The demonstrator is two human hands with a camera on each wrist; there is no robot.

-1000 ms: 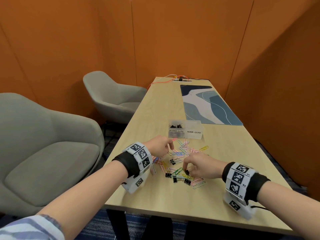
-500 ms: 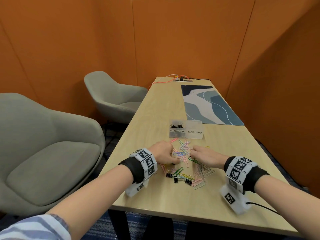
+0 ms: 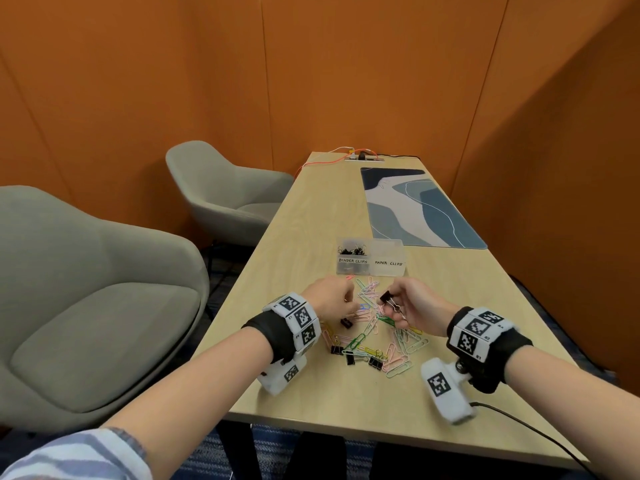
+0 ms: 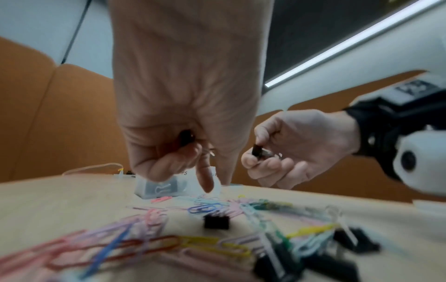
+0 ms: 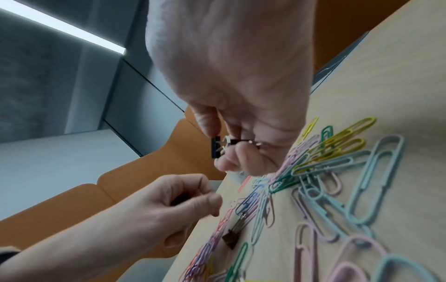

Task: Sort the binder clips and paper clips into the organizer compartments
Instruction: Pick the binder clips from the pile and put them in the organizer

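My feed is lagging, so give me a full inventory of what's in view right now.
organizer: one, clear, two labelled compartments, mid-table
sorted binder clips: several, black, in the binder-clips compartment; the paper-clips one looks empty
loose paper clips: many, mixed colours, scattered before the organizer
loose binder clips: about four, black, among the paper clips
table: one, light wood
desk mat: one, blue and white, far right of the table
cables: orange and black, far end
chairs: two, grey, left of the table
left hand: grip on a small black piece, probably a binder clip
right hand: grip on a black binder clip
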